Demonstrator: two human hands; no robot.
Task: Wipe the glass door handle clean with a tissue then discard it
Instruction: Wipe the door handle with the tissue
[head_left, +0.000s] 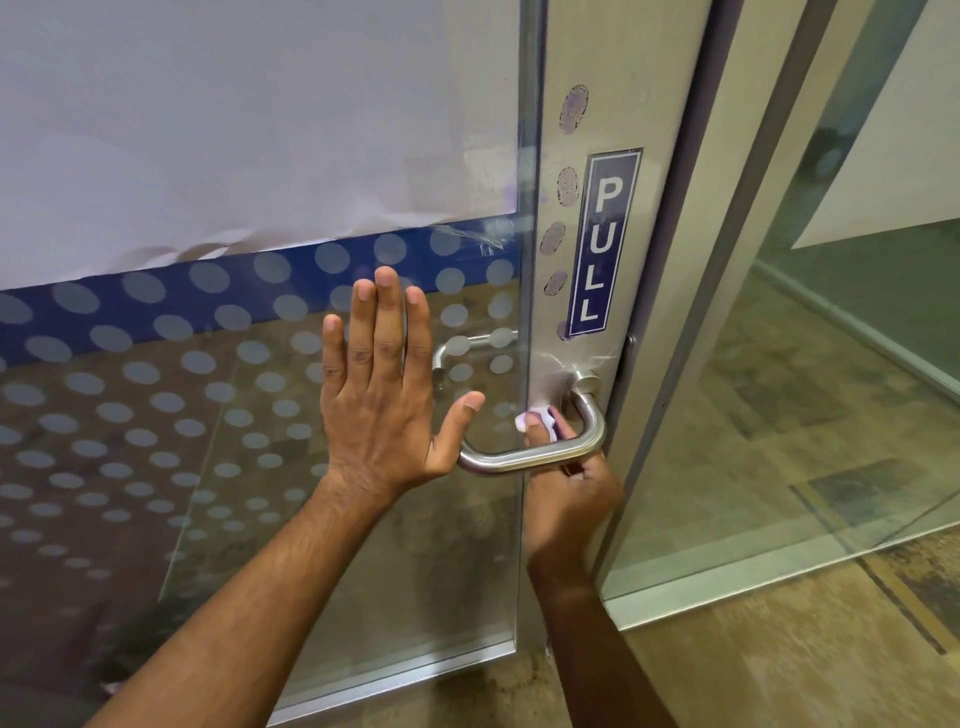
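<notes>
A brushed steel lever handle sticks out from the metal stile of the glass door. My left hand lies flat against the glass with straight fingers, its thumb near the handle's free end. My right hand reaches up from below behind the handle bar and pinches a small white tissue between fingertips, pressed at the stile just inside the handle's bend. Most of the tissue is hidden by the fingers.
A blue PULL sign is stuck on the stile above the handle, beside a column of smudged round marks. The glass carries frosted dots and a white paper sheet. A fixed glass panel stands to the right over a tiled floor.
</notes>
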